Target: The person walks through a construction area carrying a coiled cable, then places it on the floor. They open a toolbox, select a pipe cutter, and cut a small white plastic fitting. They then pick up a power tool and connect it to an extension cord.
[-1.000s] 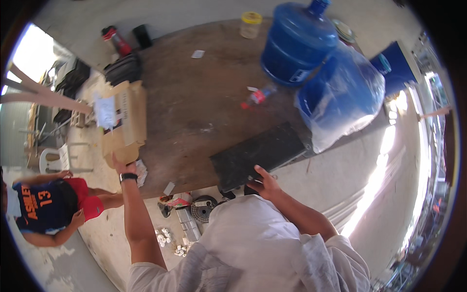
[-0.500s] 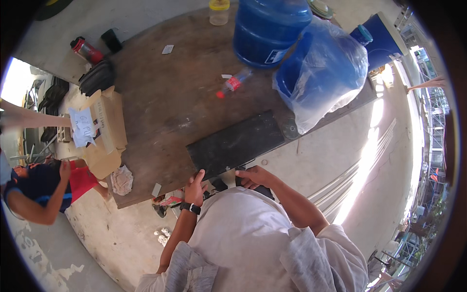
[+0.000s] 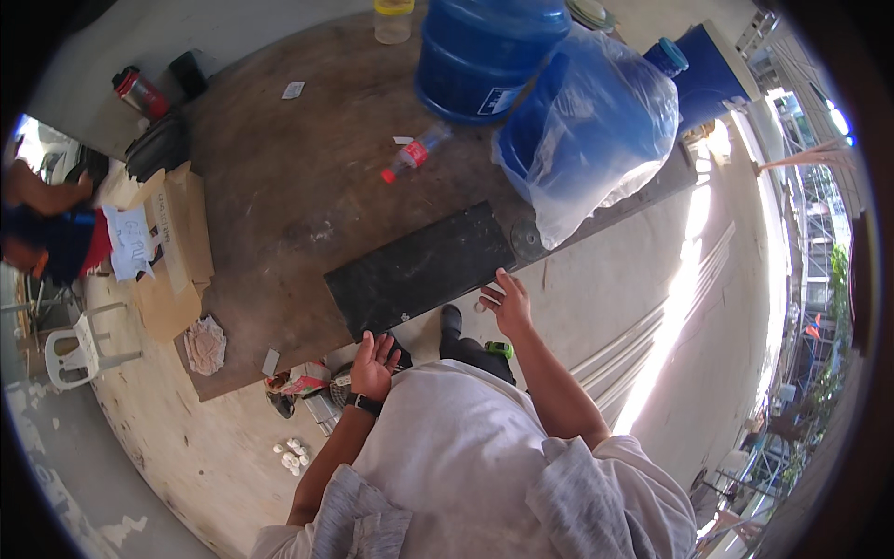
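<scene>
A long, flat black rectangular panel (image 3: 419,270) lies at the near edge of the brown table (image 3: 270,205), with a small pale mark by its front edge. My left hand (image 3: 372,366) is open, palm partly up, its fingertips at the panel's near left corner. By the near right corner, my right hand (image 3: 508,306) is also open with fingers apart and the index fingertip close to the edge. Whether either hand touches the panel I cannot tell. A grey round disc (image 3: 527,240) lies just right of the panel.
Behind stand a blue water jug (image 3: 466,65) and another in clear plastic (image 3: 596,130). A small bottle (image 3: 416,154) lies mid-table. Left are a cardboard box (image 3: 182,242), crumpled cloth (image 3: 205,346) and a white chair (image 3: 70,359). Another person (image 3: 51,219) is beyond the box.
My right hand has moved up and right along the panel's near edge, its fingers spreading. My left hand has turned its palm up and opened. The other person has moved farther off.
</scene>
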{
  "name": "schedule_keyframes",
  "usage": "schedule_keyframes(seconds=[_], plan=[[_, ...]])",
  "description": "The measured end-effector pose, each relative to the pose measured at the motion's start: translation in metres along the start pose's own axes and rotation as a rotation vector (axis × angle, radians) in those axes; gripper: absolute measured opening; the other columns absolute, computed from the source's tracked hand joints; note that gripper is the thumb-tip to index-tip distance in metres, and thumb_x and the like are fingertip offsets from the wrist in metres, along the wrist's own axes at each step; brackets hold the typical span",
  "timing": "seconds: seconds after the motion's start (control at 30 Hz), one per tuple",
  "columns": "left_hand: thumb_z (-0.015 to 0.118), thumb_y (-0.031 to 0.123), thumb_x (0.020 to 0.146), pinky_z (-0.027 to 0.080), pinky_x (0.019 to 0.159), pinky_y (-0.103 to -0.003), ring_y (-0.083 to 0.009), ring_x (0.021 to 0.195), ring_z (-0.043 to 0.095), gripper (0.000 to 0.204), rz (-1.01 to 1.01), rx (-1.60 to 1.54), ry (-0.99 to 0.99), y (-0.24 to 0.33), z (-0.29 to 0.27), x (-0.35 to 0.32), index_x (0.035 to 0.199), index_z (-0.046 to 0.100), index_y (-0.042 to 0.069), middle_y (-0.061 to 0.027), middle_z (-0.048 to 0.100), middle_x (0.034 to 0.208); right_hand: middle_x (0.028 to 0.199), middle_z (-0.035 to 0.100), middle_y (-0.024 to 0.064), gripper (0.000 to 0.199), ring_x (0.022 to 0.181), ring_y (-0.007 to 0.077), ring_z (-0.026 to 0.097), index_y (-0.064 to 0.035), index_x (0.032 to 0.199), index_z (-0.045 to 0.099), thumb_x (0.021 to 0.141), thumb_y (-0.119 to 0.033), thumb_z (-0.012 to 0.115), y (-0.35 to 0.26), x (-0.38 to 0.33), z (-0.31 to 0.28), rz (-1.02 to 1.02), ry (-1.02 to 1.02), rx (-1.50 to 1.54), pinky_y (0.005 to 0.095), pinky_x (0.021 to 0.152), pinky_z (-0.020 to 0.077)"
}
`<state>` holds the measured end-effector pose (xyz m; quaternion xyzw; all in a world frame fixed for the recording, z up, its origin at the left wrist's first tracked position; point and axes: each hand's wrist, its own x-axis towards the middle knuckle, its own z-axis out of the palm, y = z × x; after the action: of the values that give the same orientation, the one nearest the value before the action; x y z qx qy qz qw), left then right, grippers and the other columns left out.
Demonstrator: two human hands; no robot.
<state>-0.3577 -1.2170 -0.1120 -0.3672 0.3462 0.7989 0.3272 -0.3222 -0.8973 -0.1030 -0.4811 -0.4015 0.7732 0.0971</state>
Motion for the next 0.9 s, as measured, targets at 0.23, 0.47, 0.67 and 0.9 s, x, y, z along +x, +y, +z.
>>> schedule_keyframes(seconds=[0.23,0.47,0.67,0.9], plan=[[0.065,0.058,0.092,0.050,0.091,-0.041,-0.0225,0.114,0.060,0.063,0.338,0.040,0.187,-0.040,0.027,0.007,0.127,0.051,0.008,-0.0074,0.059,0.123,0.105,0.055,0.0047,0.046,0.079,0.0183,0.064,-0.0065,0.113,0.057,0.093,-0.046,0.070,-0.004,0.012,-0.013,0.011,-0.129,-0.160,0.0365,0.070,0.0588],[0.065,0.061,0.091,0.051,0.090,-0.036,-0.0213,0.111,0.060,0.062,0.595,-0.061,0.316,-0.060,0.057,0.018,0.122,0.055,0.008,-0.0064,0.059,0.119,0.091,0.054,0.0004,0.040,0.087,0.0190,0.066,-0.0141,0.089,0.048,0.093,-0.047,0.071,0.004,0.018,-0.013,-0.092,-0.156,-0.205,0.0356,0.069,0.0585],[0.064,0.060,0.092,0.051,0.083,-0.033,-0.0160,0.090,0.060,0.051,0.640,-0.106,0.351,-0.060,0.046,0.035,0.104,0.057,0.011,-0.0017,0.058,0.103,0.082,0.053,0.0000,0.041,0.070,0.0132,0.062,-0.0137,0.085,0.047,0.094,-0.047,0.070,-0.004,0.028,-0.018,-0.139,-0.243,-0.255,0.0309,0.065,0.0567],[0.065,0.052,0.095,0.053,0.068,-0.030,-0.0122,0.063,0.056,0.042,0.708,0.005,0.428,-0.061,0.046,0.034,0.091,0.054,0.012,0.0014,0.053,0.071,0.067,0.048,-0.0040,0.038,0.058,0.0072,0.050,-0.0097,0.087,0.051,0.097,-0.043,0.066,0.007,0.032,-0.027,-0.377,-0.225,-0.563,0.0253,0.055,0.0470]])
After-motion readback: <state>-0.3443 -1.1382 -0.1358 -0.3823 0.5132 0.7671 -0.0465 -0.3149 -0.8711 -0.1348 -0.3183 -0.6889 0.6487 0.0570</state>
